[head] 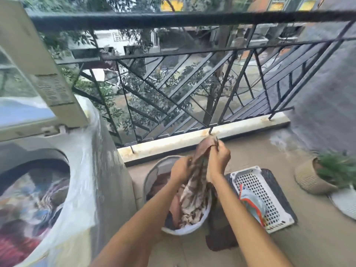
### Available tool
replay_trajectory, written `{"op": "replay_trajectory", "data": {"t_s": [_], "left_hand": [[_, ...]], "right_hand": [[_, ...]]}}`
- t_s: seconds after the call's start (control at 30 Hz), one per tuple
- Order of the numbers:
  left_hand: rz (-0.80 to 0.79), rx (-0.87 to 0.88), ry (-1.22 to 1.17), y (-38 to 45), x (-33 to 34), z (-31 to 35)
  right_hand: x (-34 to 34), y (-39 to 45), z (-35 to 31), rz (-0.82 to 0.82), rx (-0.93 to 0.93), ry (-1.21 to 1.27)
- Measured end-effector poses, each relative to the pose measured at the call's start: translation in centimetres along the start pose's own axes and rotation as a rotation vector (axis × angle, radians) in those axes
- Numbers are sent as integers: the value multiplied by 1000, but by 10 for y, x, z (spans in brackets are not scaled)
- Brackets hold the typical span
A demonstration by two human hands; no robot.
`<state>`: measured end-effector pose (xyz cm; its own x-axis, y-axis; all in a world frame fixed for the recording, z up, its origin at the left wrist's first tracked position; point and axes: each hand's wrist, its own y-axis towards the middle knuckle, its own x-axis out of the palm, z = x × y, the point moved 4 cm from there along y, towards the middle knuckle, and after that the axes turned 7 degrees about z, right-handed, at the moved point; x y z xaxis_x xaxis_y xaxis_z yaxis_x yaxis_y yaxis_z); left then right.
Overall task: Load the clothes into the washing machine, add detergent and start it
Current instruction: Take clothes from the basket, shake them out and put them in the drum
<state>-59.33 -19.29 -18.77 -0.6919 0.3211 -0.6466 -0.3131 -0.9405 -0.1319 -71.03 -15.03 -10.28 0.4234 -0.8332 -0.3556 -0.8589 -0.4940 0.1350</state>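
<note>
It was a balcony with a black railing (pixel 192 78) and a tan floor (pixel 317 237). The washer (pixel 92 170) stood on the left with its lid up and clothes already in the drum. A round basket (pixel 185 229) sat on the floor. Both hands held one brown and white cloth (pixel 194 191) above it. The left hand (pixel 181 170) gripped its side. The right hand (pixel 218 158) pinched its top, higher up. It would be best to lift the cloth clear first, then swing it left to the drum.

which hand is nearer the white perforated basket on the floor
Right. The right hand grips the patterned cloth just left of the white basket; the left hand holds it farther left, over the laundry tub.
</note>
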Motion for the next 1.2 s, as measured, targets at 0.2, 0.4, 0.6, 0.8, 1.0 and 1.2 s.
{"op": "replay_trajectory", "data": {"t_s": [0.2, 0.4, 0.6, 0.8, 1.0, 1.2], "left_hand": [[175, 49, -285, 12, -68, 80], [341, 69, -451, 6, -148, 169], [461, 181, -454, -6, -253, 224], [580, 348, -569, -20, -382, 252], [646, 465, -719, -75, -511, 269], [794, 465, -569, -160, -603, 242]], "right_hand": [[-26, 37, -116, -28, -269, 14], [-52, 39, -255, -28, -435, 177], [-82, 26, -326, -133, -501, 310], [-69, -31, -252, -386, -503, -183], [-43, -111, -274, -546, -418, -247], [-58, -156, -396, -274, -378, 241]]}}
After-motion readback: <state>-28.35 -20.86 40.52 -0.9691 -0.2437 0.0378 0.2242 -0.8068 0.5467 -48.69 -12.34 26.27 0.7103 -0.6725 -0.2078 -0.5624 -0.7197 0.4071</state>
